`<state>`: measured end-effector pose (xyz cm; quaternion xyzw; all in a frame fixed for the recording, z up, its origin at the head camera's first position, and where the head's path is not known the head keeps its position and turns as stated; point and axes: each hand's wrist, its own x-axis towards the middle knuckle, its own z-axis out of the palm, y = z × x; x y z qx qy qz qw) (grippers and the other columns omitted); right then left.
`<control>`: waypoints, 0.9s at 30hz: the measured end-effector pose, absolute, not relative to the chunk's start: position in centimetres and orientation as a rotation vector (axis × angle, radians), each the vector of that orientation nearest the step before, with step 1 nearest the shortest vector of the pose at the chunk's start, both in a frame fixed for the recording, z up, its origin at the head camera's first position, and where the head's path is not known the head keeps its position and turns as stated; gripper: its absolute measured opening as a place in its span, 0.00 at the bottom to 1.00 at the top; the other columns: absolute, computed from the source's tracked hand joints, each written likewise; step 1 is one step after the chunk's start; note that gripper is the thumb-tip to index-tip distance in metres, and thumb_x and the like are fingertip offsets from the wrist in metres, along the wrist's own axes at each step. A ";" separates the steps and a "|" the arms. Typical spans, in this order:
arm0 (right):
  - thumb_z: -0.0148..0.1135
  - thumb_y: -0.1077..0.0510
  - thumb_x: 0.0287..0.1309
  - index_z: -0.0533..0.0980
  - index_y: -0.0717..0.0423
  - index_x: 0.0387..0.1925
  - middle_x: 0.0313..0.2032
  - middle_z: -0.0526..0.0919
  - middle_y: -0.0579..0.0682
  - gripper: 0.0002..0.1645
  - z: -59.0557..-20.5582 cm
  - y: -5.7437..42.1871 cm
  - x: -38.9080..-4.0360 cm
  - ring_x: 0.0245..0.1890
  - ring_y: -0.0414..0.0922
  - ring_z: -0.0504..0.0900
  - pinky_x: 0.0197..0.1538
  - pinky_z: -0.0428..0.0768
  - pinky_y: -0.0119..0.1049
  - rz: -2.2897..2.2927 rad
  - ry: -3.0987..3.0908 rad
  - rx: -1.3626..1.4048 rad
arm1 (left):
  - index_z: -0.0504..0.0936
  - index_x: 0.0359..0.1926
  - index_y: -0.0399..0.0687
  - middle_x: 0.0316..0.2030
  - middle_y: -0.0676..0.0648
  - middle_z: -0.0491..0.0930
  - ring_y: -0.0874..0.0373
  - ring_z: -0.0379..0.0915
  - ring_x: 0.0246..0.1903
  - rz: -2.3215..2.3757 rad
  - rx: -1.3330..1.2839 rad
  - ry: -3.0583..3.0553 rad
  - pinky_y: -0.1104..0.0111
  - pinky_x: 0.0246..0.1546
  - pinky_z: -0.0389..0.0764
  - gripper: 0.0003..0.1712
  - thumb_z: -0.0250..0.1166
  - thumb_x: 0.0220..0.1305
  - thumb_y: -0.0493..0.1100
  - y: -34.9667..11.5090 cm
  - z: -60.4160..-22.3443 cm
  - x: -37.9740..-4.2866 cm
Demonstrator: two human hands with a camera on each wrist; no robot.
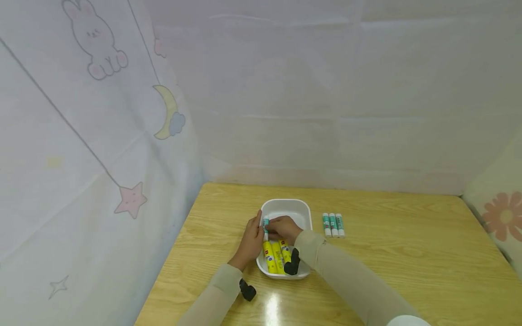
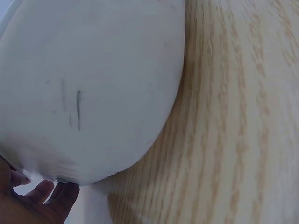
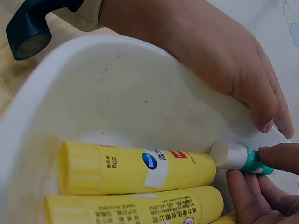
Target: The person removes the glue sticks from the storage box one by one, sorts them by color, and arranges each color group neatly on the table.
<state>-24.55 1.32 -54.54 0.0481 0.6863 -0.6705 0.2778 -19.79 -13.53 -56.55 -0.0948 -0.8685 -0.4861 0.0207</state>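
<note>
In the head view, a white plastic tray (image 1: 285,200) stands on the table. My right hand (image 1: 287,228) pinches a small green-and-white glue stick (image 1: 266,220) inside it, along the left wall. Close up in the right wrist view, thumb and fingertips hold the green part, and the white end of the stick (image 3: 232,156) meets a yellow glue stick (image 3: 135,169). Three yellow glue sticks (image 1: 269,259) lie side by side in the tray's near half. My left hand (image 1: 249,244) grips the tray's left wall, thumb at the rim and fingers outside.
Three more green-and-white glue sticks (image 1: 333,225) lie in a row on the wooden table (image 1: 391,244), to the right of the tray. A pale printed cloth (image 1: 269,108) hangs behind the table and on both sides. Black wrist cameras (image 1: 247,290) stick out from the sleeves.
</note>
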 end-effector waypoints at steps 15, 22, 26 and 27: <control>0.61 0.63 0.64 0.74 0.72 0.54 0.45 0.83 0.59 0.20 -53.9 1.9 -24.0 0.42 0.47 0.84 0.50 0.82 0.40 -1.822 1.836 0.096 | 0.45 0.77 0.51 0.68 0.35 0.58 0.44 0.58 0.67 -1.497 -0.283 -2.695 0.50 0.67 0.60 0.31 0.42 0.78 0.39 -13.6 -56.8 -19.7; 0.60 0.63 0.64 0.73 0.71 0.54 0.45 0.82 0.58 0.20 -53.1 2.8 -24.3 0.42 0.46 0.83 0.56 0.79 0.42 -1.857 1.796 0.134 | 0.46 0.77 0.48 0.67 0.34 0.60 0.42 0.59 0.66 -1.481 -0.302 -2.686 0.49 0.66 0.62 0.31 0.42 0.77 0.38 -13.7 -56.8 -19.7; 0.59 0.62 0.66 0.71 0.71 0.57 0.47 0.80 0.60 0.22 -52.8 3.3 -24.8 0.43 0.47 0.82 0.59 0.76 0.46 -1.873 1.775 0.131 | 0.47 0.77 0.47 0.66 0.34 0.60 0.41 0.60 0.65 -1.497 -0.306 -2.662 0.48 0.65 0.63 0.31 0.43 0.77 0.37 -13.9 -56.9 -19.8; 0.59 0.62 0.66 0.70 0.71 0.58 0.47 0.80 0.60 0.23 -52.8 3.4 -24.9 0.43 0.47 0.82 0.60 0.75 0.47 -1.876 1.774 0.123 | 0.48 0.77 0.46 0.66 0.34 0.60 0.41 0.61 0.65 -1.505 -0.304 -2.654 0.48 0.65 0.64 0.31 0.43 0.77 0.37 -13.9 -56.9 -19.8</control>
